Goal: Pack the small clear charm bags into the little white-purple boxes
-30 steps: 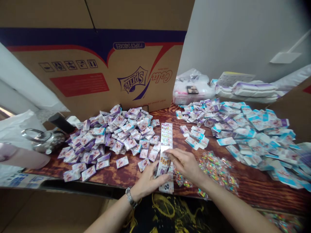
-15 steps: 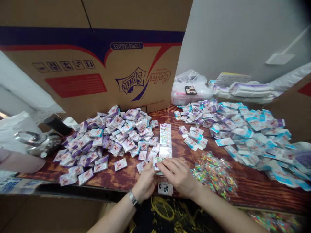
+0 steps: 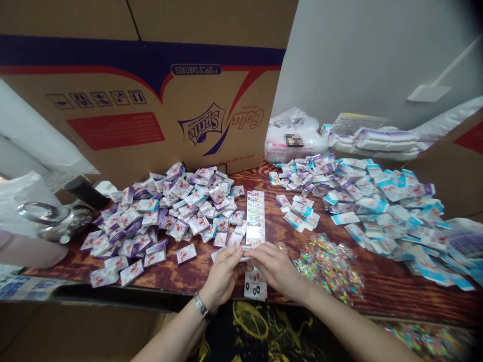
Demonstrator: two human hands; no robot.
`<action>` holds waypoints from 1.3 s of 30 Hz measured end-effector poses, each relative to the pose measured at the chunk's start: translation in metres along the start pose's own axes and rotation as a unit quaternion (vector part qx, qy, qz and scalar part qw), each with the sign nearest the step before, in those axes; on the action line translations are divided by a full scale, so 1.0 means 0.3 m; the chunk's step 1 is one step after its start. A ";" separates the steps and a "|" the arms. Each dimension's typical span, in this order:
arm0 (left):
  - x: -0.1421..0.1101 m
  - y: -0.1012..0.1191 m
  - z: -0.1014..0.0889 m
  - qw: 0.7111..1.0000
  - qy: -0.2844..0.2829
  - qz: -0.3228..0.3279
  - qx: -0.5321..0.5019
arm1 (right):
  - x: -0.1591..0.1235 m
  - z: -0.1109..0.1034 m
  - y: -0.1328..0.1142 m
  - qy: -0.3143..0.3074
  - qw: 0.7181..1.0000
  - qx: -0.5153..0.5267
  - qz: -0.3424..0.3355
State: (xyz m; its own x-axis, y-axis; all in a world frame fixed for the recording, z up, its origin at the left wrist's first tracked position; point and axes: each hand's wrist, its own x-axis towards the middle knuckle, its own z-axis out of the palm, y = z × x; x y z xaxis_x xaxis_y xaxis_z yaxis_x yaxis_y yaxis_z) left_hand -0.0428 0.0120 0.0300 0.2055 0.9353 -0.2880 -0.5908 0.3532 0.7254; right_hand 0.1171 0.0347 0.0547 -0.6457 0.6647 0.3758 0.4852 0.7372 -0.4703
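Glossy printed strip (image 3: pixel 255 221) pinched in a narrow grip by left hand (image 3: pixel 222 278) and right hand (image 3: pixel 278 270) above wood-grained tabletop (image 3: pixel 166 271).

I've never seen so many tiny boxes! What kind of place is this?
Probably a small packing room: a wooden table heaped with little printed boxes, a big cardboard carton behind, and a left hand and right hand holding a printed card strip.

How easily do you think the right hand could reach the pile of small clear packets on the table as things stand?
Probably yes, once it lets go of the printed strip: the right hand lies just beside the pile of small clear packets, with nothing between.
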 end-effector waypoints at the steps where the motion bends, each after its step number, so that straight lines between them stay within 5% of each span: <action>1: -0.002 0.002 -0.002 1.000 -0.001 0.003 0.009 | 0.006 -0.007 0.001 -0.004 0.999 0.043 0.025; 5: -0.009 0.016 -0.002 0.995 -0.020 0.020 0.091 | 0.026 -0.034 0.020 -0.014 0.988 0.124 0.093; 9: 0.003 0.017 0.001 0.971 -0.034 0.044 0.232 | 0.033 -0.041 0.039 -0.015 0.983 0.117 0.143; 16: 0.099 -0.020 0.035 0.943 0.002 0.114 0.312 | -0.007 -0.052 0.067 0.012 0.981 0.089 0.172; 21: 0.174 -0.048 0.072 0.891 -0.005 0.145 0.429 | 0.016 -0.109 0.287 -0.046 0.978 -0.032 0.203; 26: 0.167 -0.075 0.090 0.882 -0.049 0.125 0.452 | 0.137 -0.149 0.595 0.013 0.949 -0.121 0.292; 31: 0.144 -0.062 0.056 0.849 -0.108 0.123 0.502 | 0.149 -0.059 0.670 -0.033 0.952 -0.109 0.284; 35: 0.188 -0.030 0.052 0.770 -0.125 0.182 0.599 | 0.067 -0.031 0.592 -0.043 0.964 -0.079 0.249; 39: 0.319 -0.024 0.117 0.587 -0.182 0.289 0.734 | -0.015 -0.112 0.503 0.017 0.966 -0.062 0.251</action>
State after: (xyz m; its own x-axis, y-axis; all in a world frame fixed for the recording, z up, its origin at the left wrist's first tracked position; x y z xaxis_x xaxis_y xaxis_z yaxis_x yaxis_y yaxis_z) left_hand 0.0085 0.0997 0.0194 0.6131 0.7559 0.2294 0.6105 -0.6377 0.4696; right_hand 0.2132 0.1471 0.0089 -0.2920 0.9443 0.1518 0.8006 0.3282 -0.5013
